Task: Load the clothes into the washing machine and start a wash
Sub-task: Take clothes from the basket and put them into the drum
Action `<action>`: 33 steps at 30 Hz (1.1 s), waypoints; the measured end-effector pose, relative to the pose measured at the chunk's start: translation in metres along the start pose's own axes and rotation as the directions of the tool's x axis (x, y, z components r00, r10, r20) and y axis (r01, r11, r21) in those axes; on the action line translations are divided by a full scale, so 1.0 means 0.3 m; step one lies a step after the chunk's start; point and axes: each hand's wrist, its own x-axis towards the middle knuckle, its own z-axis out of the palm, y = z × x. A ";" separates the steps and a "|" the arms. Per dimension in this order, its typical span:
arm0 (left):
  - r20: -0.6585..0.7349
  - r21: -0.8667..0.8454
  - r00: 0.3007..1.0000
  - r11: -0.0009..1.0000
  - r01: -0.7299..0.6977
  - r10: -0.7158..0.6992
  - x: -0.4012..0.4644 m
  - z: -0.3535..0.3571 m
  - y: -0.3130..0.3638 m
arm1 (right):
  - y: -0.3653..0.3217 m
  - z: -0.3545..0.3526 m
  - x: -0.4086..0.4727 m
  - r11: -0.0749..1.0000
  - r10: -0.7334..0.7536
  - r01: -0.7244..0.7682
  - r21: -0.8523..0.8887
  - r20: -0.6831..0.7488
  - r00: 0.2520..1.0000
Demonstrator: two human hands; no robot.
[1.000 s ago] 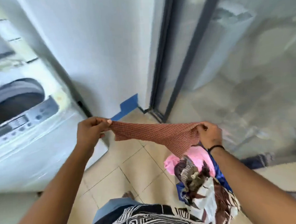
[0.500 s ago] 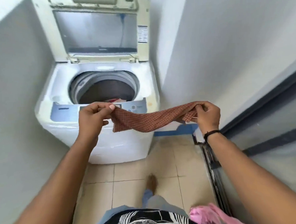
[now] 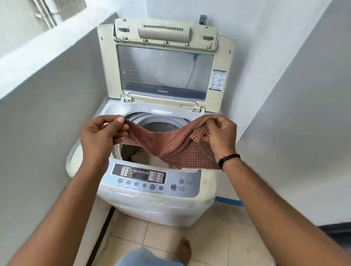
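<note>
A white top-loading washing machine [image 3: 154,205] stands in a corner with its lid [image 3: 163,72] raised upright. Its drum opening [image 3: 158,123] is dark, and some pale laundry shows inside. I hold a red-brown checked cloth [image 3: 171,145] spread over the opening. My left hand [image 3: 99,136] pinches the cloth's left edge and my right hand [image 3: 219,134] grips its right edge. The cloth sags between them, and its lower part hangs down to the control panel [image 3: 152,178].
Grey walls close in on both sides of the machine. A low wall ledge [image 3: 44,58] runs at the upper left. The floor [image 3: 217,242] is beige tile; my bare foot [image 3: 182,250] stands just before the machine. Blue tape [image 3: 229,200] lines the wall base on the right.
I have turned from the clothes pile on the floor to face the machine. Both hands carried the checked cloth forward and now hold it over the drum opening.
</note>
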 end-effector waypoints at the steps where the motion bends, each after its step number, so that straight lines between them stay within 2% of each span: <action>1: -0.012 0.001 1.000 1.000 0.000 0.000 0.023 0.013 -0.006 | 0.006 0.028 0.022 1.000 0.009 -0.009 0.003 0.014 1.000; 6: -0.032 0.046 0.998 0.998 0.049 -0.048 0.120 0.042 -0.079 | 0.078 0.140 0.116 0.998 0.065 -0.063 -0.015 0.109 0.992; 14: -0.052 0.234 0.972 0.943 0.236 -0.231 0.221 -0.027 -0.311 | 0.278 0.201 0.156 0.936 0.317 -0.259 -0.239 0.250 0.915; 18: -0.046 0.320 0.952 0.898 0.302 -0.304 0.261 -0.060 -0.412 | 0.358 0.206 0.132 0.880 0.396 -0.298 -0.369 0.224 0.891; 21: -0.030 0.355 0.937 0.873 0.335 -0.347 0.300 -0.071 -0.461 | 0.392 0.221 0.128 0.846 0.458 -0.353 -0.400 0.205 0.865; 26: 0.000 0.348 0.927 0.870 0.351 -0.374 0.371 -0.061 -0.492 | 0.419 0.253 0.142 0.826 0.511 -0.441 -0.352 0.137 0.849; 33: 0.087 0.340 0.916 0.876 0.342 -0.391 0.410 -0.069 -0.494 | 0.411 0.272 0.124 0.829 0.505 -0.466 -0.309 0.056 0.861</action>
